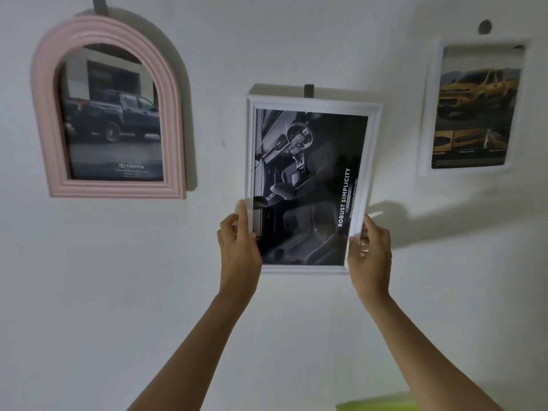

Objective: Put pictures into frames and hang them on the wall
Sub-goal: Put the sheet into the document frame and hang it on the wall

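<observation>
A: Which frame are the hands working on?

B: The white frame in the middle of the wall. The left hand is gripping its lower left side and the right hand is gripping its lower right side, fingers curled around the edges.

A: Is it sitting against the wall?

B: Its top edge is resting just under a grey hook; the frame is tilting a little, its bottom end swinging leftwards. Inside it is showing a dark car interior picture, turned sideways, with the words "ROBUST SIMPLICITY" running up the right side.

A: What is hanging around it?

B: Toward the wall's upper left corner, a pink arched frame is hanging from another grey hook, showing a dark pickup truck. Toward the upper right, a second white frame is displaying a yellow vehicle, below a round dark peg.
</observation>
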Demonstrator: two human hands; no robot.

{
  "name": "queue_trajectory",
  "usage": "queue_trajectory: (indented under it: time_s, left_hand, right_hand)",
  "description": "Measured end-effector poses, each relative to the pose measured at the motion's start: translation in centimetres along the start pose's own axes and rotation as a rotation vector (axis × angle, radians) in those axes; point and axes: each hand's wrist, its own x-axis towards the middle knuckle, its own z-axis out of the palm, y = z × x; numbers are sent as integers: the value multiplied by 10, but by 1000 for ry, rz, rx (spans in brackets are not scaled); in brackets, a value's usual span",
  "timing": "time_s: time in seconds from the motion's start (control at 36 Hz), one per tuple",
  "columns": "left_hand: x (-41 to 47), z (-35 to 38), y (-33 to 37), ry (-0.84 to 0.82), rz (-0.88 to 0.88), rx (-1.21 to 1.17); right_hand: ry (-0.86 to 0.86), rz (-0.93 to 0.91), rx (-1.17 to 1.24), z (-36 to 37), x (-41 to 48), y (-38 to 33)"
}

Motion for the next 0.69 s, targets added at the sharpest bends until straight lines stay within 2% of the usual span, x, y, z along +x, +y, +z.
queue_trajectory:
  time_s: [0.31,0.53,0.69]
  left_hand:
    - [0,-17,17,112,-68,-209]
    - [-13,-55,54,137,-130,-191]
    - [-64,-89,86,103,-225,-141]
  right_hand:
    - [2,-31,36,-24,4,-30]
    - [-89,2,152,-63,-6,-58]
    - [-161,44,176,-108,-46,-67]
